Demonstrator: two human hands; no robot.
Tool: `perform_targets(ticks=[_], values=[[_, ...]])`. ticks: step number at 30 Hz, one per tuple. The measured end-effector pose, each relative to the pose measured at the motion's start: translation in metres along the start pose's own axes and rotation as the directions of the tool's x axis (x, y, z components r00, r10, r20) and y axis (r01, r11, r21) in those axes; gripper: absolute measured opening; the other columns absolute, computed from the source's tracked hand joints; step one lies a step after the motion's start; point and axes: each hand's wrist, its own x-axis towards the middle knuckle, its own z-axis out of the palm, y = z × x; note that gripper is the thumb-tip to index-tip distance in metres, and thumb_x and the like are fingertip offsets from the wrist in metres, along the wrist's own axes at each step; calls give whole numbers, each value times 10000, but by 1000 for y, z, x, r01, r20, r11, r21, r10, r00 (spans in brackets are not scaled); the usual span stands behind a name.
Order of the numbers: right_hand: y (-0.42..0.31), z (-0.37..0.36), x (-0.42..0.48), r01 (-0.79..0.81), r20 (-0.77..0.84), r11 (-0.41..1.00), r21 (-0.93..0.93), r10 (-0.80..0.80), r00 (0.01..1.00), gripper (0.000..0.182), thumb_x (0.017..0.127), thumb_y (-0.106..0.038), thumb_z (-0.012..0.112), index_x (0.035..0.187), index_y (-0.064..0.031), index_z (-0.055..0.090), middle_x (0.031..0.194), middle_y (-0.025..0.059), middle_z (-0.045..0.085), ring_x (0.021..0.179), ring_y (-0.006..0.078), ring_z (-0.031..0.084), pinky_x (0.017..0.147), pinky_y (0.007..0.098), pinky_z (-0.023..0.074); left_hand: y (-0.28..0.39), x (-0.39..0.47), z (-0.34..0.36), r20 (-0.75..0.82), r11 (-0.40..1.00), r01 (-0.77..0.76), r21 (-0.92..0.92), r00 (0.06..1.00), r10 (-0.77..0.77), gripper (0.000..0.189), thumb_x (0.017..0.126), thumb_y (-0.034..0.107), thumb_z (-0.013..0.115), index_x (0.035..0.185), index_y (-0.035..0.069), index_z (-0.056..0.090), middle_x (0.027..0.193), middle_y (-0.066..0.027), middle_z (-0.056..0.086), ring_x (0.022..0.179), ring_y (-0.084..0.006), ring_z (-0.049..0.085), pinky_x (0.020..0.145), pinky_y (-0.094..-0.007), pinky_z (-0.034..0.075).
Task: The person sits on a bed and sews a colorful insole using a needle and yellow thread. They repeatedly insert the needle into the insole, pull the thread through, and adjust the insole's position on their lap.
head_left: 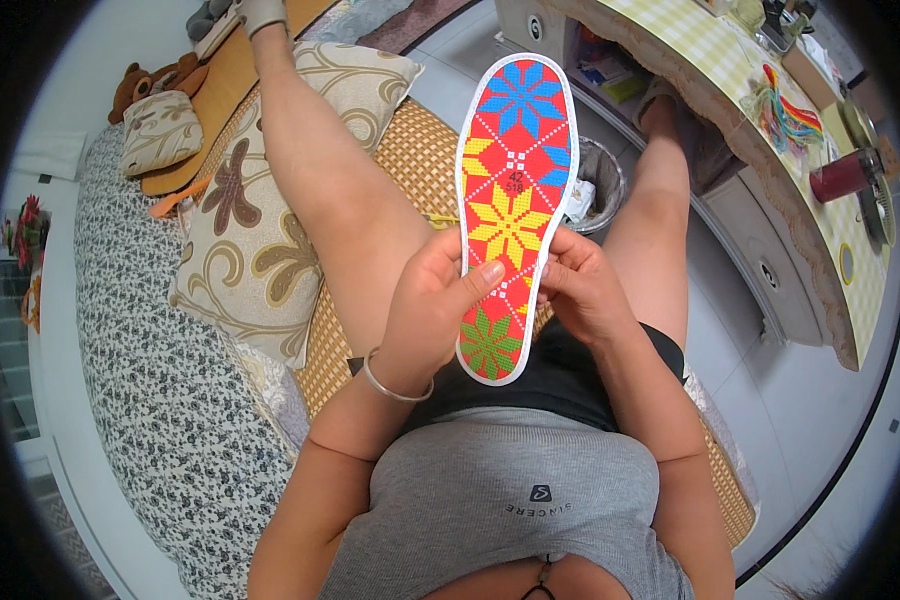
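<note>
An embroidered shoe insole (516, 180), red with a white edge, is held upright over my lap, its patterned face towards me. Blue, yellow and green star flowers and dotted white lines cover it, and it bears printed numbers. My left hand (436, 300) grips its left edge, thumb flat on the face and fingers behind. On the opposite edge, my right hand (579, 281) pinches the narrow part between thumb and fingers. The fingertips behind the insole are hidden. Part of a thin yellow item (441, 220) shows behind its left edge.
A lined waste bin (607, 184) stands behind the insole. To the right, a table with a checked cloth (862, 300) holds colourful thread skeins (791, 120) and a dark red cup (844, 176). Patterned cushions (247, 247) lie left on the woven seat mat (416, 142), near orange-handled scissors (176, 199).
</note>
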Motion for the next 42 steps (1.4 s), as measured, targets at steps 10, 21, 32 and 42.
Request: perform_targets(ticks=[10,21,32,42], values=[[-1,5,5,415,-36,671,-615,-550,835,179,802,-73,671,980,-56,654,1022,73,618,887,156,564,768,278,445,0,1,1,-65,984,-123,128,989,132,260,916,12,537,1165,-54,497,1091,-116,618,976,-143,605,859,-284,494],[-102,9,-34,680,-268,730,-65,-669,693,160,929,-123,549,1018,5,512,794,93,574,724,184,593,637,293,541,4,4,-34,-219,810,-271,520,875,433,175,913,20,566,1069,-60,567,980,-65,658,856,-87,606,764,-243,496],[-175,-139,-96,570,-449,432,-699,-885,121,177,887,-97,611,1032,3,627,805,106,613,659,140,542,637,257,463,23,3,-64,-266,845,-263,466,869,417,239,899,-7,568,1132,-53,543,1006,-83,653,864,-95,619,754,-232,506],[-21,33,-7,463,295,92,-882,-657,693,130,734,-10,677,853,-33,630,726,102,604,633,269,597,568,352,474,10,-2,-5,-126,919,-206,337,957,261,274,894,-36,547,1161,-86,509,1093,-117,619,973,-127,595,843,-265,490]])
